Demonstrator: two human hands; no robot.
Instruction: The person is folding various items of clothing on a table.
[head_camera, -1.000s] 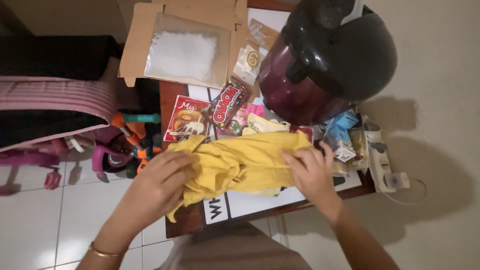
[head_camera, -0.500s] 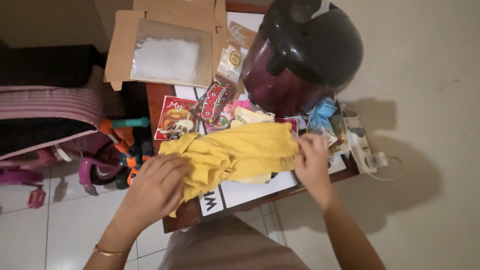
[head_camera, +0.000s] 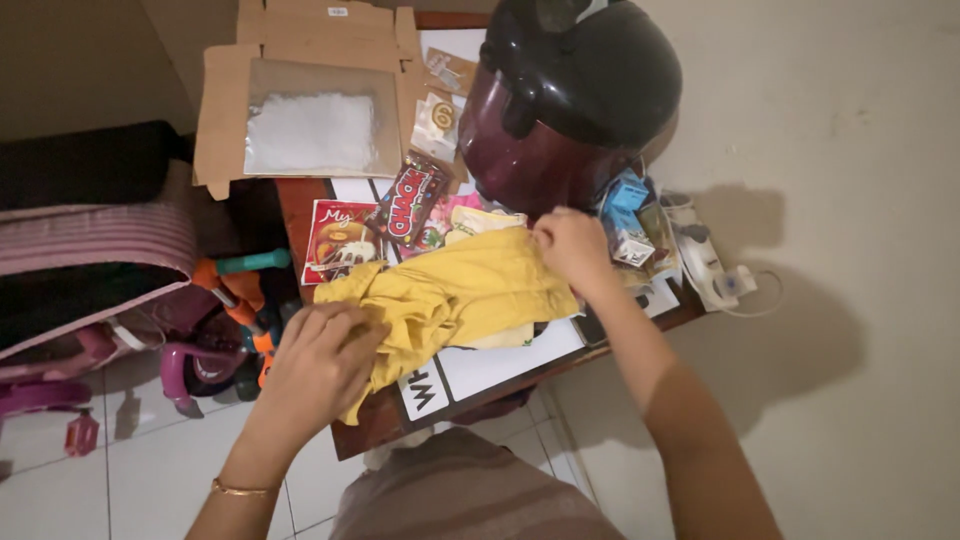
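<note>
The crumpled yellow cotton garment (head_camera: 455, 300) lies spread across the middle of the small dark-red wooden table (head_camera: 372, 428), over a white printed sheet (head_camera: 500, 365) and partly over the snack packets behind it. The left hand (head_camera: 318, 365) is closed over the bunched near-left end of the cloth, and the right hand (head_camera: 568, 245) pinches its far right corner close to the base of the large maroon rice cooker with a black lid (head_camera: 560, 100); how firmly those fingers have closed is, I think, hard to judge because the back of the hand hides them. The likeliest trouble is that a pull on the cloth drags the loose red foil snack packets (head_camera: 375, 225) or the small blue carton (head_camera: 627, 192) with it, since the fabric touches or overlaps them and the table is crowded to its edges; the near-left end already hangs over the edge above the orange and pink toy tricycle (head_camera: 225, 320). Compared with a second ago, the right hand has gone from the near right edge of the garment up to its far corner beside the cooker, the left hand has kept its bunched end, and the cloth looks flatter and wider
</note>
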